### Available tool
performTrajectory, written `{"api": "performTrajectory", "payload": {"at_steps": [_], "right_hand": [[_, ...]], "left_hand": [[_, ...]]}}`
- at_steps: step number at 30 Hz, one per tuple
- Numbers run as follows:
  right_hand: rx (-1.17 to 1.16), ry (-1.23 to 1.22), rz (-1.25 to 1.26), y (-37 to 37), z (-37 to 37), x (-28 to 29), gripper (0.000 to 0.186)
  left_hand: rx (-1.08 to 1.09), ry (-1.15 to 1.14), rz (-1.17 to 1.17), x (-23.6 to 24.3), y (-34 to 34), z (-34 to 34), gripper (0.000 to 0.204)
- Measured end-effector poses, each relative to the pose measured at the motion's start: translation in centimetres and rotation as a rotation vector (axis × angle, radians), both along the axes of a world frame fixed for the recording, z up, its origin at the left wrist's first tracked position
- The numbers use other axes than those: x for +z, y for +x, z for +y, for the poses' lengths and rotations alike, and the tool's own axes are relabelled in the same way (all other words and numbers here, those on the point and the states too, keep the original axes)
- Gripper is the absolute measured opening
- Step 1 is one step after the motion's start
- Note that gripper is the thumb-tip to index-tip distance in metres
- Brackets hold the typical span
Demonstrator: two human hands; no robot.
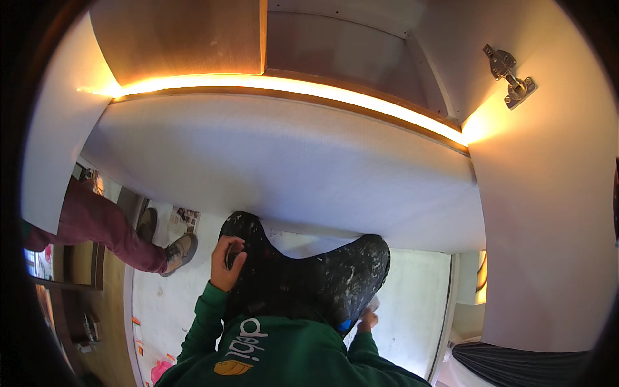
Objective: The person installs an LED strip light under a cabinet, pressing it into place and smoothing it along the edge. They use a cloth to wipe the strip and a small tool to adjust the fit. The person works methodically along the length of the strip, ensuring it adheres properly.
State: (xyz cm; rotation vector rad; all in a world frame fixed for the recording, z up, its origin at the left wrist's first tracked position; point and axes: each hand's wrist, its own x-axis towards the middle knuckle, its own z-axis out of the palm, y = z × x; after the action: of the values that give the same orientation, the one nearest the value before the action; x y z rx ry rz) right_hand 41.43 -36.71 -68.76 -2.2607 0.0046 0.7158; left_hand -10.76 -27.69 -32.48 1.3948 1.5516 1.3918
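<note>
My left hand [227,263] rests against my left thigh, on the paint-spotted black trousers [303,284]. Its fingers curl loosely, the thumb stands apart from them, and nothing shows between. Low beside my right thigh is my right hand [369,320], partly hidden by the leg. Its fingers are closed around a small whitish thing [374,303], too blurred to name. In front of my knees stretches a broad pale panel [284,155], smooth and slightly curved. A bright warm light strip [290,85] runs along its upper edge.
A white cabinet door [548,213] with a metal hinge [508,74] stands at the right. Behind the light strip is an open compartment [342,55], beside a brown panel [180,39]. At left, another person's leg [109,226] and shoe [180,253] reach onto the white floor covering [158,309].
</note>
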Motion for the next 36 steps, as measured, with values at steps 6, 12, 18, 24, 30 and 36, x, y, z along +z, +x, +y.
{"api": "performTrajectory", "payload": {"at_steps": [6, 12, 18, 24, 30, 36], "right_hand": [[0.473, 0.474, -0.392, 1.5, 6.4, 18.8, 0.021], [0.815, 0.866, -0.076, -6.6, 10.9, 41.7, 0.017], [1.153, 1.227, -0.765, -17.1, 15.3, 52.5, 0.018], [1.181, 1.411, -0.165, -19.7, 18.7, 60.2, 0.017], [1.251, 1.079, -1.049, -18.6, 25.9, 68.3, 0.021], [1.574, 0.71, -1.222, -19.5, 33.3, 69.5, 0.024]], "left_hand": [[-0.379, 0.081, -0.06, 2.0, 6.3, 5.2, 0.037], [-0.81, 0.438, 0.037, 7.5, 16.5, 9.2, 0.051], [-0.925, 0.297, -0.238, 12.8, 18.1, 8.9, 0.06], [-0.867, 0.456, -0.192, 18.7, 12.6, 11.3, 0.06], [-0.254, 0.975, 0.072, 26.6, -0.8, 15.2, 0.044], [0.082, 1.099, 0.133, 30.9, -10.1, 20.6, 0.03]]}}
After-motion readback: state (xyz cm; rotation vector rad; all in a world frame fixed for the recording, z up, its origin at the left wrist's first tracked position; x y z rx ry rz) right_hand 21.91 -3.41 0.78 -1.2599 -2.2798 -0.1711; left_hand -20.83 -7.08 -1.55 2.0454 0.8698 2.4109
